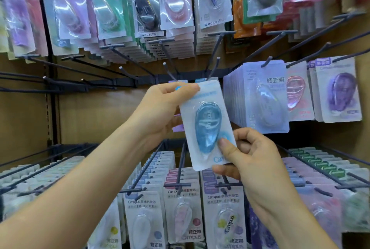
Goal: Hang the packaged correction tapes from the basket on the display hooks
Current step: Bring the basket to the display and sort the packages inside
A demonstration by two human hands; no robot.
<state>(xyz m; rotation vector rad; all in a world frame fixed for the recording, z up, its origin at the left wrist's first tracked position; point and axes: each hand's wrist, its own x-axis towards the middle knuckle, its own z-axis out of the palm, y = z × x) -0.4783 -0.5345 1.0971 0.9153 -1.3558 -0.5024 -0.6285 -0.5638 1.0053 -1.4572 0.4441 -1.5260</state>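
A packaged blue correction tape is held up in front of the middle row of display hooks. My left hand pinches its top left corner. My right hand pinches its lower right corner, thumb on the front. The top of the pack sits just below a bare dark hook that points toward me. Behind the pack, other packs with blue and purple tops hang on that row, mostly hidden. The basket is out of view.
Full hooks of correction tape packs hang above, to the right and in the row below. Several bare hooks stick out left of centre. Wooden back panel lies behind them.
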